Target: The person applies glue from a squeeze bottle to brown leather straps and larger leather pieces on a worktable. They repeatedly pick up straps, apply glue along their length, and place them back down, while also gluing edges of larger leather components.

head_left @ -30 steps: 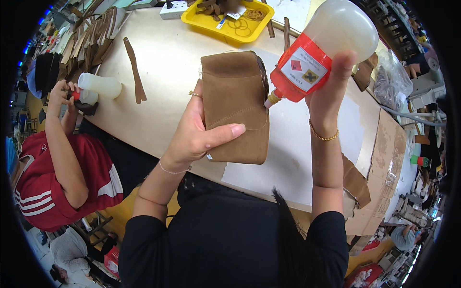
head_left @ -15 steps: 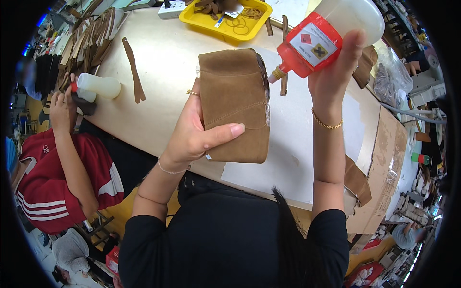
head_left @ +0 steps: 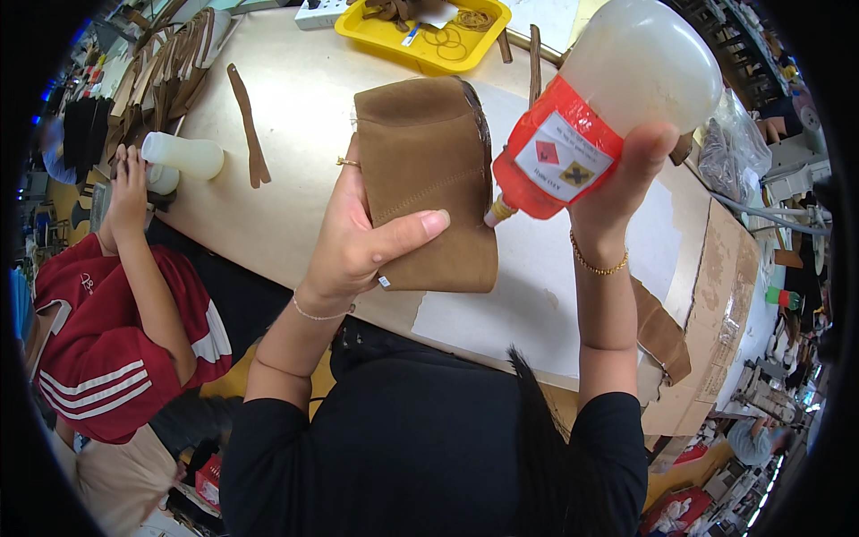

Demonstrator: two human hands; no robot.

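"Two hands at work; where is each?"

"Left hand [head_left: 358,246] near the middle of the frame, right hand [head_left: 622,183] at the upper right."

"What does the left one hold?"

"Leather [head_left: 429,170], brown and stitched, in the centre of the frame. It's gripped at its left side, thumb pressed flat across the front. The other fingers go behind it, mostly hidden."

"And the right?"

"Clasped round a bottle [head_left: 591,121], red below and cloudy above, thumb along its right side. I can't see the rest of those fingers. It's tipped over, nozzle [head_left: 499,213] pointing to the lower left."

"Touching the leather?"

"The tip sits right at the leather's right edge. Contact, I can't tell."

"What's around them?"

"Paper [head_left: 537,295] on the table [head_left: 277,125], right of centre. A yellow tray [head_left: 385,46] with bands [head_left: 447,43] in it, top centre. One brown strip [head_left: 248,130], upper left, near a white bottle [head_left: 185,157] lying on its side."

"Anyone else?"

"A co-worker [head_left: 134,331] in a red top, at the left of the frame."
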